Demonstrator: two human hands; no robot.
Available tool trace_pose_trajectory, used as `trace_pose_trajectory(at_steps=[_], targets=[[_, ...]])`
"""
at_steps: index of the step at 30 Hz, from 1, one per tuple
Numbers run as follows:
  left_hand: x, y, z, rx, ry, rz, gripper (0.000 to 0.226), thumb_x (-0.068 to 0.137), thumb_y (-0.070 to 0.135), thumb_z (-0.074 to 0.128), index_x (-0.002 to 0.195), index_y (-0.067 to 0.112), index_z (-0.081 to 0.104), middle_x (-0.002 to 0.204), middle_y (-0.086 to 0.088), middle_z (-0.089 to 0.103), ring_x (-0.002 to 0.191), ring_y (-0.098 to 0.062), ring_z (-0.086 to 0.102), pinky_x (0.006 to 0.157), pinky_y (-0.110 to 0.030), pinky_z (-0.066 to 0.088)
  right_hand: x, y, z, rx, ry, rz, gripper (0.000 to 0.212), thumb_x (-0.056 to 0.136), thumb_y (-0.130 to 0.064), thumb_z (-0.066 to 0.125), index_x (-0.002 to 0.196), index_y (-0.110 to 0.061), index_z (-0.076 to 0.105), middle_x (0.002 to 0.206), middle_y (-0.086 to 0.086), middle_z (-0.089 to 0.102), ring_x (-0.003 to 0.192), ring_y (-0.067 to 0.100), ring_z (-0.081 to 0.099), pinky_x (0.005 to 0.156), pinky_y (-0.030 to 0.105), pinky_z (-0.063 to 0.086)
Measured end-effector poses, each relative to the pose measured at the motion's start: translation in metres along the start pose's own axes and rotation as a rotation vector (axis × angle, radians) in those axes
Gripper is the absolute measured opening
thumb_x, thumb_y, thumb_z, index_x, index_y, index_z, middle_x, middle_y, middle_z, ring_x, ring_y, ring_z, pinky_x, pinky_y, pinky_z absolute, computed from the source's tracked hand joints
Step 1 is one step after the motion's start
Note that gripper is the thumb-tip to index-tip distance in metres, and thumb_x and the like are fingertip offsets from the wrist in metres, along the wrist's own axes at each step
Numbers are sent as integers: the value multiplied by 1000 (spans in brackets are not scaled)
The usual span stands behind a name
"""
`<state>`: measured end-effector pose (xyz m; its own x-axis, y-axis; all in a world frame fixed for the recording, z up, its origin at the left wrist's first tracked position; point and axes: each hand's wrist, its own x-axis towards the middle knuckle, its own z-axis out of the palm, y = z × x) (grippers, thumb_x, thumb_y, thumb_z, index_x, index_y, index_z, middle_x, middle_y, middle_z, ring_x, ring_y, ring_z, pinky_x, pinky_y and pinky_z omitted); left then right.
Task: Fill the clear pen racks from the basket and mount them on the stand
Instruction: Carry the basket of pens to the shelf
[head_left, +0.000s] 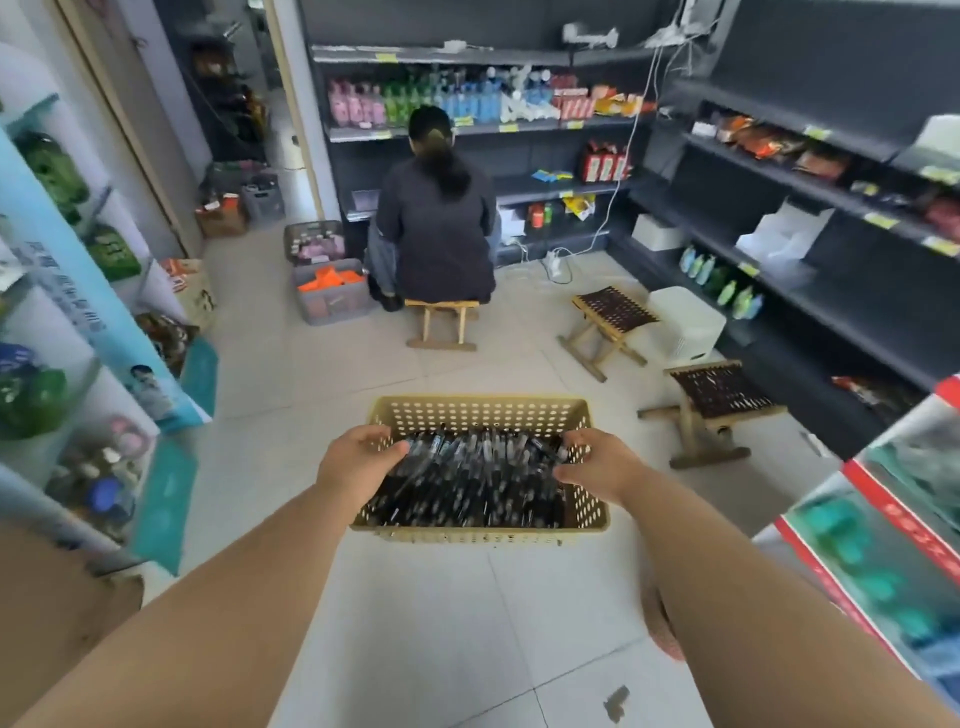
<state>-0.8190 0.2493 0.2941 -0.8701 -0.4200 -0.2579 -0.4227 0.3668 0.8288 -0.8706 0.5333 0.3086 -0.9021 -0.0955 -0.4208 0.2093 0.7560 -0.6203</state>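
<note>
Head camera view of a small shop, looking down over two bare forearms that reach forward to a basket on the tiled floor.

At far left stands a display rack (78, 291) of packaged goods. The left hand (358, 462) is inside the left end of the basket, its fingers curled round a loose bundle of pens (478, 483) and lifting their ends a little. Motion blur hides how many it grips.

The tan perforated basket (483, 405) sits straight ahead of the wearer, centred between the two hands. Its long axis runs left to right. The pens inside lie mostly crosswise to that, pointing away from the wearer, with those at the left slanted.

The right hand (597, 462) is at the basket's right wall, fingers bent over the pens there. Whether it holds any cannot be told. Both hands reach about equally far, and the left looks better set to lift a handful.

Counts:
- one basket
- two hands
- dark pens with clear barrels, far too many to count
- no clear pen rack and no recognisable stand in view

Beyond the basket, one person (436, 218) sits with their back turned, on a wooden stool. Two more folding stools (722, 395) stand empty to the right, before dark shelving (810, 208).
</note>
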Motion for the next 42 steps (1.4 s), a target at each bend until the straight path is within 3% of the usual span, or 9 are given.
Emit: trace_pose_trajectory(at_steps=[4,9,14,20,24,29,35,40,42], targets=[[48,42,59,-2,-92,44,41,79,35,72,117,24,61,133,-1,54,123,-24,48,103,-38,34,39,34,-38,110,74,96,61,78,-28,71,133,-26,46,123,7,57,100,22,58,89,32,46],[136,100,131,-28,-238,107,41,80,31,72,118,23,60,135,-2,52,124,-23,46,101,-36,35,110,60,-89,216,133,204,61,80,-24,69,136,-20,44,121,11,58,99,23,61,88,34,48],[231,166,196,10,-385,185,41,79,33,73,116,23,62,127,0,56,120,-20,48,94,-28,35,184,70,-140,264,270,315,61,80,-30,69,135,-20,45,133,8,51,117,25,52,101,37,39],[307,240,274,29,-457,261,32,78,31,74,109,24,64,107,9,55,99,-10,47,85,-25,36,249,96,-185,382,329,420,61,78,-34,70,133,-24,47,130,7,53,111,24,56,99,42,44],[356,282,342,42,-527,201,32,80,20,71,111,18,64,111,-3,64,102,-22,59,92,-32,45,302,127,-222,439,328,494,62,79,-29,69,136,-22,44,131,9,51,105,23,59,96,42,47],[434,338,430,100,-572,125,30,81,27,70,110,21,63,112,-3,63,102,-24,58,92,-34,45,401,158,-302,439,301,489,60,81,-28,66,136,-25,42,124,7,51,100,21,56,91,36,46],[529,430,506,112,-522,115,31,80,33,71,109,27,66,109,-6,66,100,-24,60,93,-36,45,517,161,-418,410,284,413,65,82,-27,67,140,-16,38,142,7,44,123,25,48,106,40,35],[596,480,550,84,-544,114,29,80,24,72,108,31,67,120,1,62,108,-21,56,99,-36,40,603,157,-476,432,278,398,63,83,-29,66,139,-16,40,131,9,53,96,19,58,87,33,47],[628,494,569,72,-566,99,27,81,21,71,106,30,68,122,2,61,110,-21,55,101,-36,37,640,160,-491,436,260,397,62,83,-29,65,138,-19,41,133,8,49,105,23,58,92,37,47]])
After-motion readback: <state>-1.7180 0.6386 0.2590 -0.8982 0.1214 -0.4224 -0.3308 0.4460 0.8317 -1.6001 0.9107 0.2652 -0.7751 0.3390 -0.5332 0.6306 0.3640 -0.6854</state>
